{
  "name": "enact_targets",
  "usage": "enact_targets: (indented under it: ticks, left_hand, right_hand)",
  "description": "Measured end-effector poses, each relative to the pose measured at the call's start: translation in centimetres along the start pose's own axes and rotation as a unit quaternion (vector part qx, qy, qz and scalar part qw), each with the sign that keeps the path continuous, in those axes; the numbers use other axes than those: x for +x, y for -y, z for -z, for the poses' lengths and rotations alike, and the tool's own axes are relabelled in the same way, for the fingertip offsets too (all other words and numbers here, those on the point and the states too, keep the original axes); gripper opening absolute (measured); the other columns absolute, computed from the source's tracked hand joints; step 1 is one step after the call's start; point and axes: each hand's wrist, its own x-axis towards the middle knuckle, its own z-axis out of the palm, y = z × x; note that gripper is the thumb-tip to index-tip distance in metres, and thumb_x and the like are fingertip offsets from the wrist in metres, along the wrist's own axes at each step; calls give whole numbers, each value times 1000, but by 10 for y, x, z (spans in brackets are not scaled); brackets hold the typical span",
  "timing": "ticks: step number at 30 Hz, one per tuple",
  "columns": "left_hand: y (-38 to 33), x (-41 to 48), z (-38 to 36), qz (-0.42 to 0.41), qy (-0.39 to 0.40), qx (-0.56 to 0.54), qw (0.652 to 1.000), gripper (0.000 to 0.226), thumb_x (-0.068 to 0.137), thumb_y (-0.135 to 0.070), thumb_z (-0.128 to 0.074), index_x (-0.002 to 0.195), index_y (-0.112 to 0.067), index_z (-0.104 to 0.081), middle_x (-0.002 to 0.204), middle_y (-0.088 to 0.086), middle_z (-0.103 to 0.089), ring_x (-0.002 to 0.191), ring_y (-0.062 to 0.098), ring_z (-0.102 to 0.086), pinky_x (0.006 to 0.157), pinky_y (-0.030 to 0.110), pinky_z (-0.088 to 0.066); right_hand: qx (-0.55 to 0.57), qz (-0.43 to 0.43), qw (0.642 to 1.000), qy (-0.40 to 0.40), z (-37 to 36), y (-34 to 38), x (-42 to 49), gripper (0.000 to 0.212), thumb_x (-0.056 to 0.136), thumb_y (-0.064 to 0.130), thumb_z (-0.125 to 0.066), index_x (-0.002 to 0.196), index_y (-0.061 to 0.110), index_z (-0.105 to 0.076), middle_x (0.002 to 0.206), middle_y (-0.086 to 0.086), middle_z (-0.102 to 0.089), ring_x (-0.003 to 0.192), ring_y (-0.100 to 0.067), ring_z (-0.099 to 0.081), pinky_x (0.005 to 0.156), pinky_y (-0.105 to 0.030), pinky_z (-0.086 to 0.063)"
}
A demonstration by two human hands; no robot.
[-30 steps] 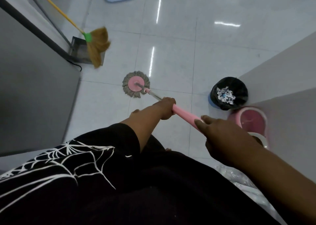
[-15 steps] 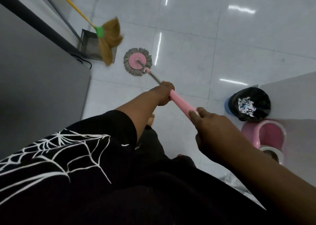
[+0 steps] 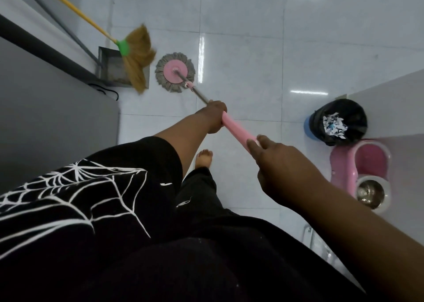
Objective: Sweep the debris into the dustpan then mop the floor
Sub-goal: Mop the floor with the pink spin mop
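**Asker:** Where does the mop lie from where you stand?

**Me:** In the head view, the mop head (image 3: 174, 72) sits flat on the floor (image 3: 241, 49), ahead of me and a little to my left. It is just beside the bristles of the broom (image 3: 136, 56) and near the dustpan (image 3: 110, 69) by the wall. The mop handle (image 3: 236, 129) runs in one straight slant from that head back and rightward to me.

**Asker:** And your hands?

**Me:** Both are on it. My left hand (image 3: 214, 119) is wrapped round the far end of the pink grip, where the bare metal shaft begins, so it is the one nearer the mop head. My right hand (image 3: 282, 166) takes the near end with its fingers laid over the top. What the thumb does underneath is hidden.

**Asker:** Which way should the stroke go?

**Me:** Along that slant, I judge, with the left hand steering and the right driving or drawing. The head is close to the broom, so a push further that way could knock it. Pulling back toward my bare foot (image 3: 204, 158), or swinging right over open tile, looks safer.

**Asker:** Is the sweeping done?

**Me:** I think so. Paper scraps lie in the black-lined bin (image 3: 337, 118) on my right, next to the pink mop bucket (image 3: 344, 164).
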Motion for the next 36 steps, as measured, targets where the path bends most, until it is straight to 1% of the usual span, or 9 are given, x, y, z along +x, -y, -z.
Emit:
enact_targets:
  ticks: [9,12,16,18,21,24,28,32,36]
  left_hand:
    - [-77,-90,-104,-53,48,44,996,36,93,-20,-61,125,-9,-48,127,14,-51,108,27,-57,93,37,-49]
    - [-103,-118,-141,-83,59,66,993,38,92,-24,-63,125,-10,-49,126,15,-53,110,27,-57,95,38,-48]
    - [-120,-142,-169,-106,71,98,987,39,91,-29,-64,123,-11,-50,124,14,-54,110,27,-57,96,39,-48]
    - [-119,-149,-172,-105,75,108,986,39,91,-29,-64,123,-12,-50,124,13,-55,109,27,-57,95,39,-49]
    - [-109,-156,-167,-104,72,99,987,36,91,-25,-64,122,-13,-51,123,12,-56,106,26,-58,93,40,-49]
    - [-97,-152,-154,-106,62,82,989,31,92,-22,-63,119,-11,-54,120,12,-58,102,26,-60,92,38,-50]
    - [-85,-131,-129,-108,40,51,992,28,93,-20,-60,119,-10,-53,121,13,-56,102,27,-59,90,37,-49]
    - [-58,-92,-91,-90,31,35,995,33,93,-19,-59,124,-11,-48,129,15,-48,106,30,-59,96,43,-48]
    - [-13,-36,-36,-77,15,26,997,34,94,-16,-57,126,-13,-46,136,15,-42,113,29,-55,97,41,-46]
  right_hand:
    - [34,-49,998,13,-64,2,-147,58,91,11,-54,146,17,-36,138,-6,-50,86,-19,-62,66,-22,-35]
    - [43,-59,997,16,-85,-2,-199,56,90,12,-51,144,20,-37,130,-2,-53,79,-17,-58,64,-22,-34]
    - [46,-67,996,26,-100,0,-240,54,88,15,-50,141,22,-40,125,-1,-55,82,-19,-62,67,-26,-48]
    - [46,-61,997,28,-103,7,-246,53,88,16,-50,140,22,-41,122,0,-56,81,-18,-60,68,-27,-49]
    - [29,-47,998,17,-102,20,-240,51,89,17,-52,138,21,-43,115,0,-56,71,-16,-48,62,-23,-33]
    - [21,-50,999,6,-94,27,-226,52,89,18,-52,140,22,-44,112,1,-57,69,-15,-44,62,-22,-28]
    - [23,-61,998,1,-73,22,-194,54,90,19,-52,143,24,-43,123,0,-59,84,-18,-60,65,-22,-31]
    - [35,-58,998,18,-47,22,-136,56,92,20,-52,147,23,-38,138,-3,-53,94,-19,-64,74,-22,-43]
    - [36,-42,998,19,-13,30,-54,55,93,20,-53,146,20,-36,143,-7,-49,96,-21,-65,75,-22,-43]
